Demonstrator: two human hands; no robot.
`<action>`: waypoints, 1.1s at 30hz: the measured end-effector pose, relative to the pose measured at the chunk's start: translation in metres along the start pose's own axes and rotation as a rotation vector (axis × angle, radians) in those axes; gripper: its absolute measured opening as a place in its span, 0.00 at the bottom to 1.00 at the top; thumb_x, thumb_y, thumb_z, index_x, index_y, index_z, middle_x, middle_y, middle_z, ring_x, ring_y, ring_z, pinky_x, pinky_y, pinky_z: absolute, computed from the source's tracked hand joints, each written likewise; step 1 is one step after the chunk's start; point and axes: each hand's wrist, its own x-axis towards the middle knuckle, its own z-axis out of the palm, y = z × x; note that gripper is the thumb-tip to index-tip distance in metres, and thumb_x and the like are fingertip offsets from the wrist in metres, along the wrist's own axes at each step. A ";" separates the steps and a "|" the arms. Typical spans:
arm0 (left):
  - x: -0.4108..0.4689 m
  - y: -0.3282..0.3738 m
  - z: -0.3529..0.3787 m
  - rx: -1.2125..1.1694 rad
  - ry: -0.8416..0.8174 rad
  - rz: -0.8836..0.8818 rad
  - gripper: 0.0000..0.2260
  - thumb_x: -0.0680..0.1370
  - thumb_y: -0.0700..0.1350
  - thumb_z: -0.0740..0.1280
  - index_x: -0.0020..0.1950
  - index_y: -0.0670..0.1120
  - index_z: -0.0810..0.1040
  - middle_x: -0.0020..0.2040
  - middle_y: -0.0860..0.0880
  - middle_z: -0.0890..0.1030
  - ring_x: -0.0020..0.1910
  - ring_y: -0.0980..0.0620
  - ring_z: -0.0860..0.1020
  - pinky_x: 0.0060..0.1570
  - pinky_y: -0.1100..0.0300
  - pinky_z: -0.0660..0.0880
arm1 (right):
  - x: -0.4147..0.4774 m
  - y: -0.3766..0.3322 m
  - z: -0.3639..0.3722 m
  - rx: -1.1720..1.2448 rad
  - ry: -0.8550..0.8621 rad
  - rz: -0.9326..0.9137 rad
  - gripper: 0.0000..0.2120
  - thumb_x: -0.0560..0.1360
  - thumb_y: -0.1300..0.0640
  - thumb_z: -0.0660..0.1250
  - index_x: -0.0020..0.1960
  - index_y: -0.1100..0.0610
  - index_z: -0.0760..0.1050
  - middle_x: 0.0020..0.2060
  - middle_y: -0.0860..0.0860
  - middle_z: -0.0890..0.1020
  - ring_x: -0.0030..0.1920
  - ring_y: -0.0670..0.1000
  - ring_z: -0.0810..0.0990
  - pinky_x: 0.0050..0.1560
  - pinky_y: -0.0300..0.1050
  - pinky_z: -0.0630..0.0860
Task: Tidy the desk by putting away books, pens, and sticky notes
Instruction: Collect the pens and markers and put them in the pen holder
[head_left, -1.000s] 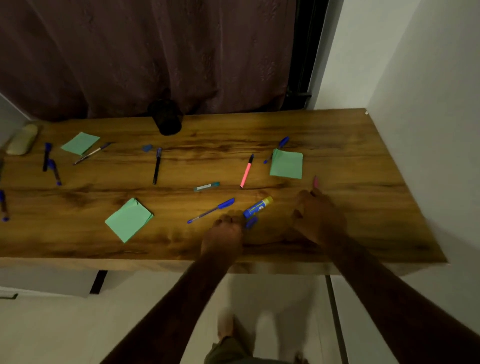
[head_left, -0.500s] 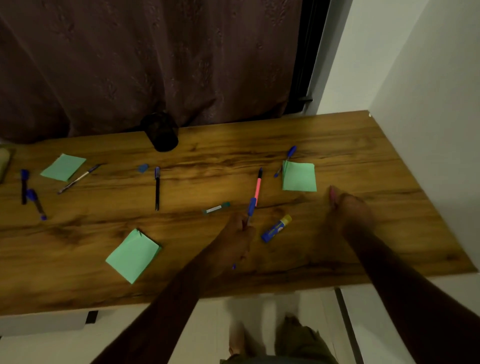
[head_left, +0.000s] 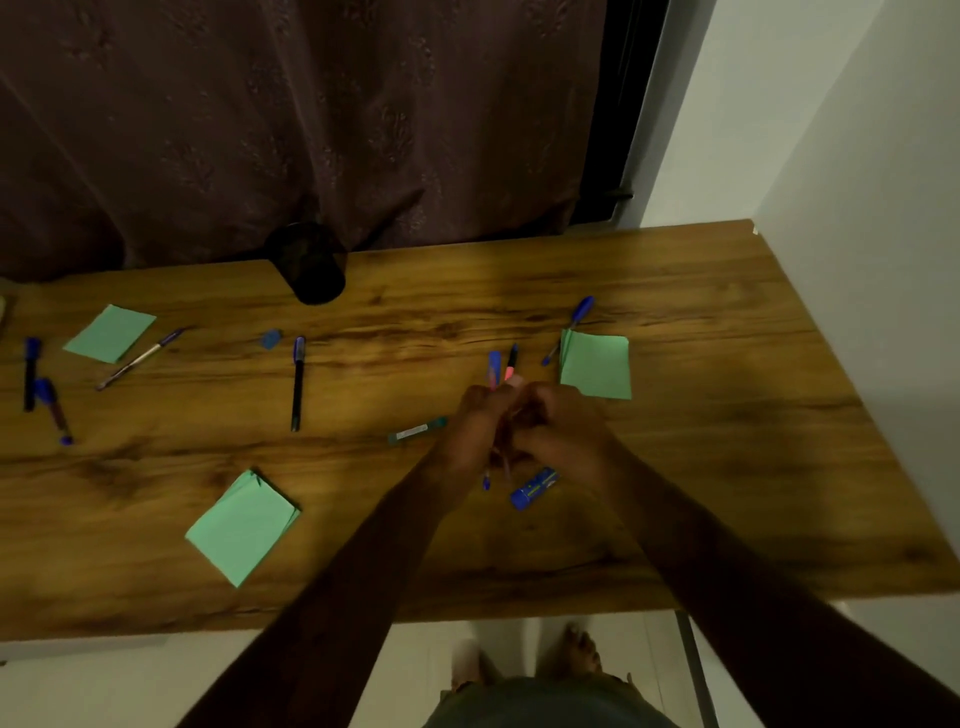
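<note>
Desk (head_left: 675, 312): wood, fills the middle band of the frame. Dark curtain (head_left: 311, 130) across the top, white wall at right.

Black pen cup (head_left: 311, 265): upper centre-left, at the desk's back edge. I take it as the drop point for pens.

My left hand (head_left: 475, 431) and right hand (head_left: 563, 426) are pressed together at frame centre. The left hand's fingers are wrapped round a blue pen (head_left: 493, 364); its cap sticks out above the fist and its tip below, so the long axis runs near top-to-bottom in the frame. The right hand is curled in against the left; can't tell if it pinches anything.

Key relation: the cup lies up and left of the grip, well apart, and the left hand is the nearer one. Bare wood between, so probably a clean carry.

Sticky notes, all green: one pad (head_left: 597, 366) just up-right of the right hand, one (head_left: 244, 525) at lower left, one (head_left: 109, 332) at far left.

Loose pens: black pen (head_left: 297, 384) at left of centre, blue pen by the pad (head_left: 574, 325), slim pen (head_left: 140, 358), and two more at the far left edge (head_left: 31, 374), (head_left: 52, 410). The pink pen (head_left: 510, 364) shows just above the hands; held or lying, unclear.

Small stuff: glue stick (head_left: 534, 488) just below the hands, teal tube (head_left: 415, 431) just left of the left hand, blue eraser-like bit (head_left: 270, 339).
</note>
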 end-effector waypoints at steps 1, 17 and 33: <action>0.001 0.000 0.001 -0.016 0.010 0.000 0.23 0.77 0.59 0.65 0.55 0.38 0.76 0.40 0.42 0.82 0.33 0.48 0.81 0.31 0.58 0.74 | 0.000 -0.001 0.006 0.005 -0.027 -0.012 0.13 0.72 0.71 0.70 0.51 0.57 0.79 0.40 0.56 0.86 0.37 0.53 0.87 0.41 0.50 0.85; -0.030 -0.040 -0.067 1.286 0.290 -0.017 0.26 0.77 0.61 0.65 0.72 0.55 0.66 0.66 0.46 0.76 0.61 0.43 0.77 0.54 0.50 0.75 | 0.036 0.005 -0.007 0.052 0.024 -0.003 0.05 0.76 0.65 0.70 0.50 0.57 0.81 0.39 0.56 0.86 0.37 0.53 0.86 0.39 0.49 0.84; -0.015 -0.042 -0.108 1.472 -0.126 0.346 0.20 0.83 0.53 0.57 0.73 0.47 0.63 0.66 0.44 0.74 0.60 0.44 0.75 0.55 0.48 0.75 | 0.067 0.007 0.021 -0.495 0.361 0.153 0.10 0.75 0.50 0.71 0.49 0.56 0.74 0.41 0.47 0.77 0.46 0.50 0.78 0.32 0.38 0.63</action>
